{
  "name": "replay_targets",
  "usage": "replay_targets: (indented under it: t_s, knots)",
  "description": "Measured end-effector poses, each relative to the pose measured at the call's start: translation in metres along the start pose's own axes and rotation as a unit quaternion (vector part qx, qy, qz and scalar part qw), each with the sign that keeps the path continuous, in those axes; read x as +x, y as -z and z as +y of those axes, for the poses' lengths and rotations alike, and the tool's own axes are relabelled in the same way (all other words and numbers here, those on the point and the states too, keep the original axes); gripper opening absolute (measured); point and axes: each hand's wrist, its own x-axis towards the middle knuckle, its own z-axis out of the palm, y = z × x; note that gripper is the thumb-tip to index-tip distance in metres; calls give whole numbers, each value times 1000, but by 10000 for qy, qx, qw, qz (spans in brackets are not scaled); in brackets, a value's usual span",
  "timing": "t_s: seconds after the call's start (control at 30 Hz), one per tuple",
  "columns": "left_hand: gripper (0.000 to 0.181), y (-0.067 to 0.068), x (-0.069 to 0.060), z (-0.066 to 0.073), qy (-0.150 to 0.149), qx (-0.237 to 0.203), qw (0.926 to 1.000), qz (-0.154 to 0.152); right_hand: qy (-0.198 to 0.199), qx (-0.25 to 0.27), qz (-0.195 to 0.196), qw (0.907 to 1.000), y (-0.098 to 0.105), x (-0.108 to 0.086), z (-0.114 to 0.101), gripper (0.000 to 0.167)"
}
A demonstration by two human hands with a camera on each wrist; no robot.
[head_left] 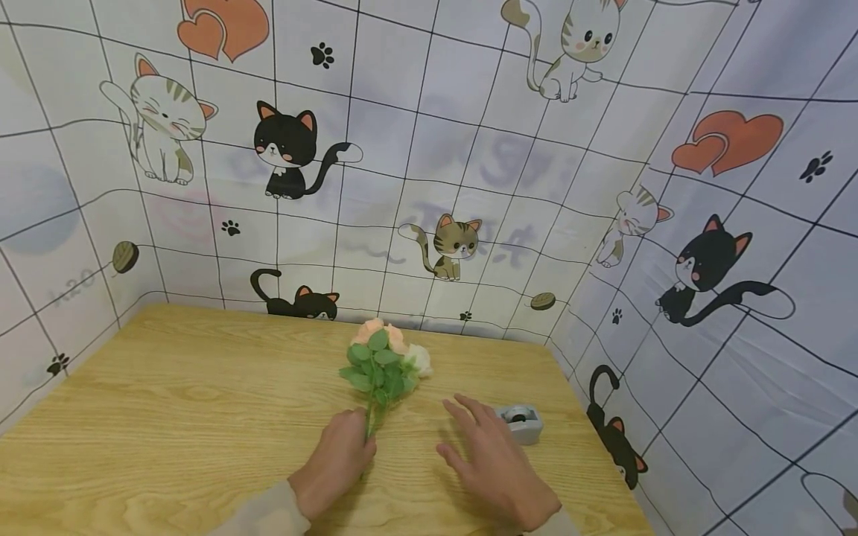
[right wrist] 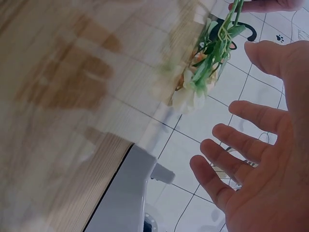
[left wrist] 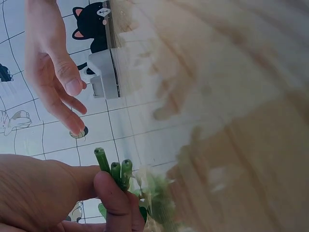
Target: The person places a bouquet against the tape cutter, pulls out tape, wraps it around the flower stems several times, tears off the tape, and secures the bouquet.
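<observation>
My left hand (head_left: 335, 458) grips the green stems (left wrist: 116, 166) of a small bunch of artificial flowers; their cut ends stick out past the thumb in the left wrist view. The bunch (head_left: 382, 365) has green leaves, peach blooms and one white bloom, which point away from me. To its right, my right hand (head_left: 492, 461) hovers palm down with fingers spread, holding nothing. A light grey tape dispenser (head_left: 527, 427) stands just beyond and right of the right hand, partly covered by it. In the right wrist view the dispenser (right wrist: 125, 193) shows below the fingers (right wrist: 241, 140).
A light wood-grain table (head_left: 181, 380) spreads under both hands. Behind it and along both sides hangs a white cloth (head_left: 402, 134) with black grid lines, cartoon cats and hearts. The cloth meets the table's back and right edges.
</observation>
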Motion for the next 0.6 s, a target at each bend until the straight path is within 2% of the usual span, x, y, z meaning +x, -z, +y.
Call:
replay_targets:
  t_s: [0.17, 0.23, 0.4, 0.6]
  knots:
    - [29, -10, 0, -12, -460, 139, 9986, 226, -78, -3, -42, 10000, 1, -1, 6, 68]
    - [28, -12, 0, -12, -531, 180, 9979, 314, -112, 9, -37, 9999, 2, -1, 8, 67]
    - [30, -11, 0, -2, -217, 106, 9995, 198, -176, -39, 62, 9998, 6, -1, 14, 66]
    - [28, -16, 1, -4, -173, 133, 9997, 67, -225, -254, 127, 9993, 9, -1, 23, 67]
